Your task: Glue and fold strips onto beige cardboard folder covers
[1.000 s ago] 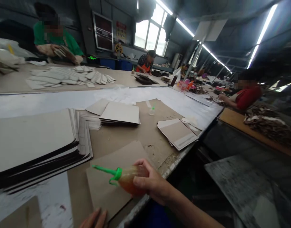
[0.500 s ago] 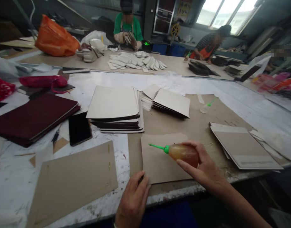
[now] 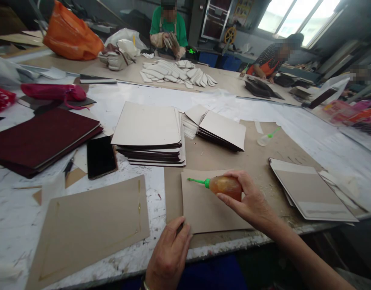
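My right hand is wrapped round a squeeze glue bottle with amber liquid inside and a green nozzle. The bottle lies sideways in the grip, its nozzle tip pointing left above the upper left part of a grey-brown cardboard sheet. At that sheet's lower left corner, my left hand has its fingers closed on the edge; the thumb is mostly hidden. Left of it lies another cardboard sheet, with shiny glue lines along its edges.
Behind the sheet stand stacks of white boards and smaller boards. Maroon boards and a phone lie left. A small clear bottle and more boards lie right. Two people work across the table.
The glue bottle in my right hand has shifted slightly left and up over the sheet. My left hand stays at the corner. The whole view has tilted a little.
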Action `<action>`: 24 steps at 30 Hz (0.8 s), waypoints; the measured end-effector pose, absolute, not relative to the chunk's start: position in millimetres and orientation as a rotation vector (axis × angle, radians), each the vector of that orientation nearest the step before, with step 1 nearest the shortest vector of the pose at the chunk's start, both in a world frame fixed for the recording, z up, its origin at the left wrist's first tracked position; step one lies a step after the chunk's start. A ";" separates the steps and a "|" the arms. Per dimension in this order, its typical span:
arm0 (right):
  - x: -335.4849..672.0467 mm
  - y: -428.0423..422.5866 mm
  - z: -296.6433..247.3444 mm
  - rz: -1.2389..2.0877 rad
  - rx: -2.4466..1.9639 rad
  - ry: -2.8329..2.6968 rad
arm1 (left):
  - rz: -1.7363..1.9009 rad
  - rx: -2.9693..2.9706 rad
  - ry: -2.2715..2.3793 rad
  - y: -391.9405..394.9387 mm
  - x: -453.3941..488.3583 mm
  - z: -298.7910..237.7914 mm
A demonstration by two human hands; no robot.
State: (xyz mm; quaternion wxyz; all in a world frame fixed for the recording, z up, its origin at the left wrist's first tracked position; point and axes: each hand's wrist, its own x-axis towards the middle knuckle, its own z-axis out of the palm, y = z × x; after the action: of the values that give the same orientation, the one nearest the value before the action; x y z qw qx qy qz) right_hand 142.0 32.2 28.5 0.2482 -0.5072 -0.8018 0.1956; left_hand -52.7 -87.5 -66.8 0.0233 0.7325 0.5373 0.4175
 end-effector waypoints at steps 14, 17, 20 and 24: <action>141.2 38.3 33.7 0.597 -1.385 -2.220 | 1.280 2.256 1.674 -90.3 -52.2 -65.0; 146.1 31.9 38.9 0.663 -1.407 -2.239 | 1.298 2.253 1.671 -89.9 -52.2 -64.7; 153.0 22.3 43.9 0.759 -1.430 -2.246 | 1.294 2.237 1.680 -89.9 -51.7 -65.2; 155.5 18.1 44.2 0.790 -1.436 -2.224 | 1.286 2.233 1.688 -89.7 -51.0 -65.7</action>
State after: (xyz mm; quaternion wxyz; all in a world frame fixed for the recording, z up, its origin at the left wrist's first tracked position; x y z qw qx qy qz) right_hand 155.5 18.1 44.2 0.1882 -0.5105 -0.7907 0.2808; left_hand -51.0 -89.7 -65.7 0.0306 0.7245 0.5479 0.4171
